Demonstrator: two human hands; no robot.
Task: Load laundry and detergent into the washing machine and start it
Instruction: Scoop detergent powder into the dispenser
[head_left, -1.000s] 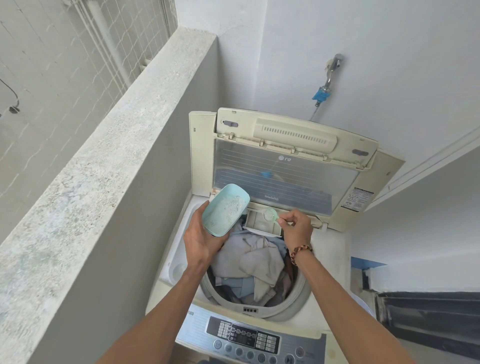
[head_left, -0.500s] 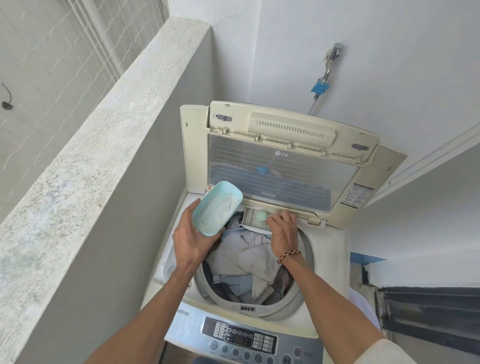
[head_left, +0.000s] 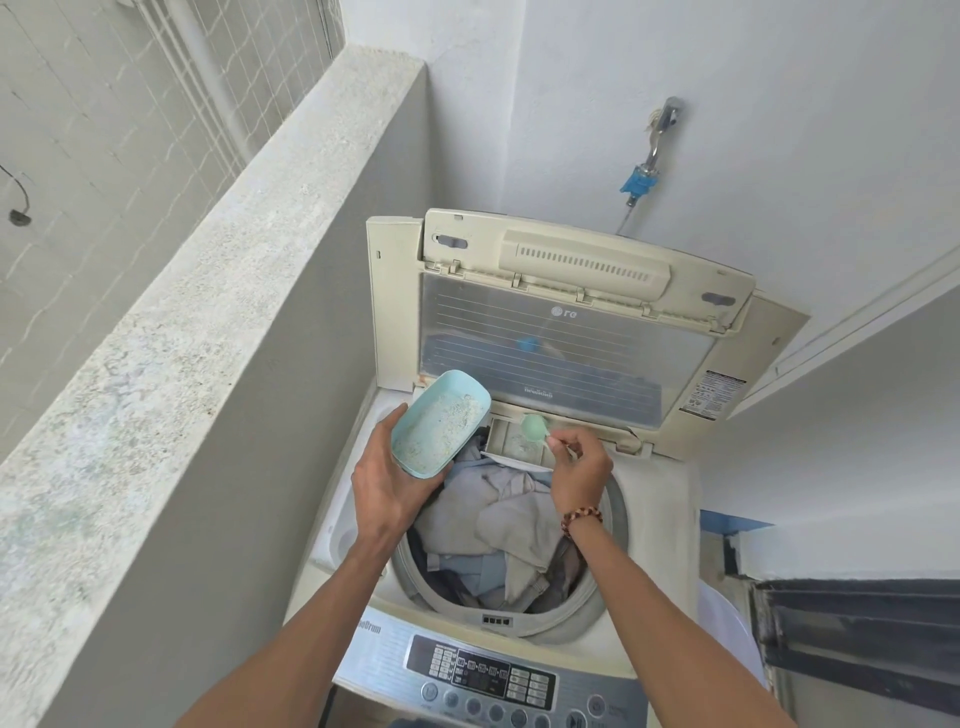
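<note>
The left hand (head_left: 395, 493) grips the pale-blue plastic powder tub (head_left: 440, 423); the right hand (head_left: 579, 470) pinches the small green plastic scoop (head_left: 534, 427) over the cream detergent drawer (head_left: 511, 441). Tilting risks spillage outside it.

Bright and soft all over, with daylight coming in from the open left side past the ledge (head_left: 208, 291). Only faint shadows. Sharp in the middle, but bent and stretched near the edges.

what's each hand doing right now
Left hand: holding the detergent tub.
Right hand: pinching the green scoop over the dispenser drawer.
</note>
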